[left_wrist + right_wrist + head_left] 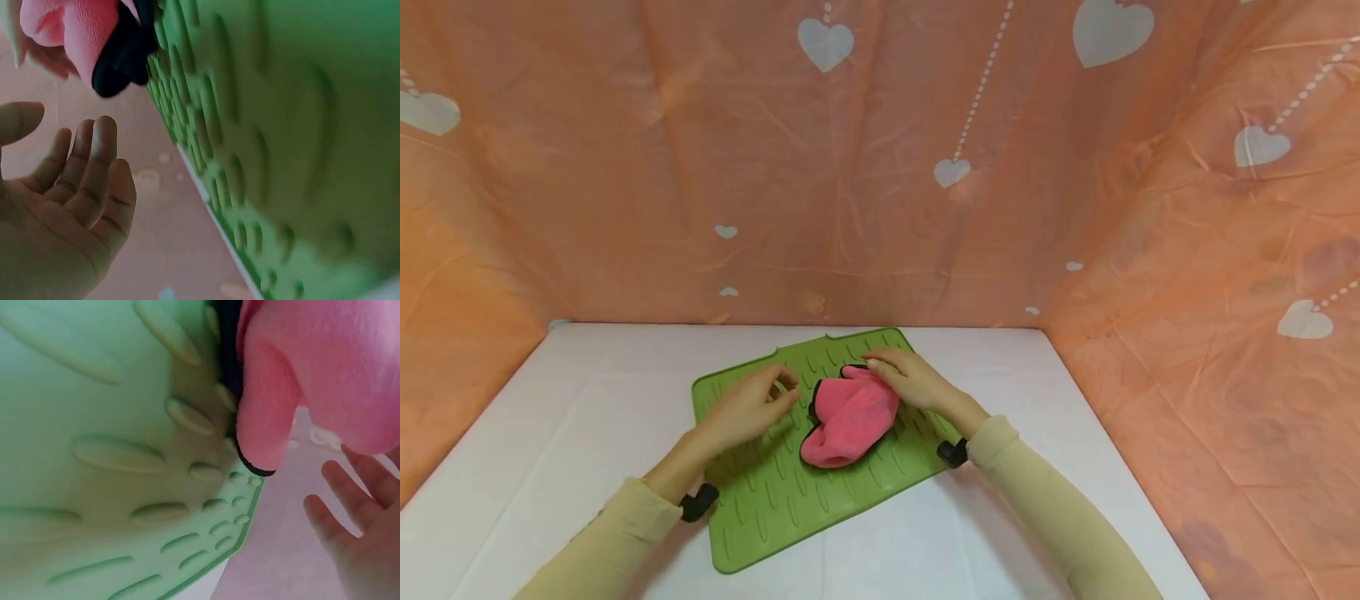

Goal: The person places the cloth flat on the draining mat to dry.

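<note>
A crumpled pink cloth (857,412) with black edging lies in a heap on a green ridged mat (760,492). To its left is my left hand (748,407), its fingers loosely bent and a gap between them and the cloth. The left wrist view shows that palm (56,212) with nothing in it. My right hand (913,379) is at the cloth's upper right side, its fingertips right at the pink fabric. Seen from the right wrist, the cloth (275,394) bulges upward, and the fingers (347,487) are extended and spread beside it.
The mat sits at an angle on a white-covered table (587,400). Behind and to both sides hang orange sheets (880,208) printed with pale hearts. A black wrist device (700,502) is near the mat's left edge, another (953,452) near its right edge.
</note>
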